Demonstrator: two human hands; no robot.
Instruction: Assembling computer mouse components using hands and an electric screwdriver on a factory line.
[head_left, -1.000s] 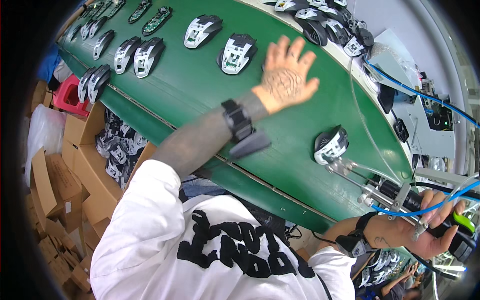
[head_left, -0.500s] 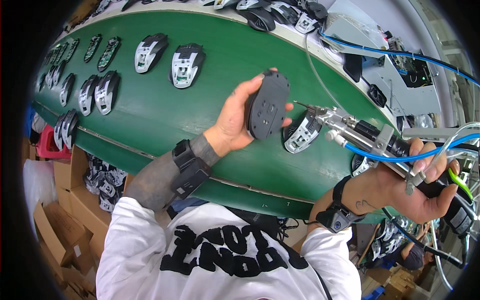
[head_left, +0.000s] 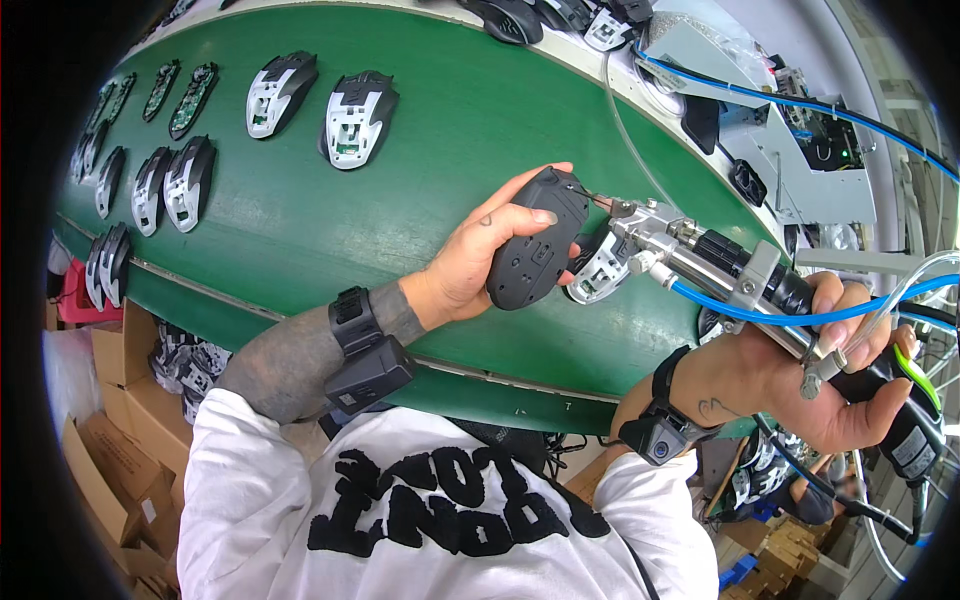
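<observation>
My left hand (head_left: 462,258) is wrapped round a black computer mouse (head_left: 532,252), its flat underside turned up. My thumb lies across that underside. In my right hand (head_left: 800,375) is a powered screwdriver (head_left: 722,262) with a metal nose, a black grip and a blue air hose. Its thin tip meets the far end of the mouse, near the top edge; whether a screw sits there is too small to tell. Just beyond my left fingertips, partly behind the tool's nose, a mouse shell (head_left: 600,268) with a white inner frame lies on the green belt (head_left: 420,215).
More open mouse shells (head_left: 358,120) and narrow circuit-board pieces (head_left: 192,100) lie across the belt's left side. Finished-looking black mice (head_left: 505,20) line the far ledge. A metal machine (head_left: 810,160) with hoses stands at the right. Cardboard boxes (head_left: 115,460) are at lower left.
My left hand tilted the mouse and lowered it slightly, with the thumb now across its underside. The screwdriver moved left, and its tip went from beside the mouse to its far end.
</observation>
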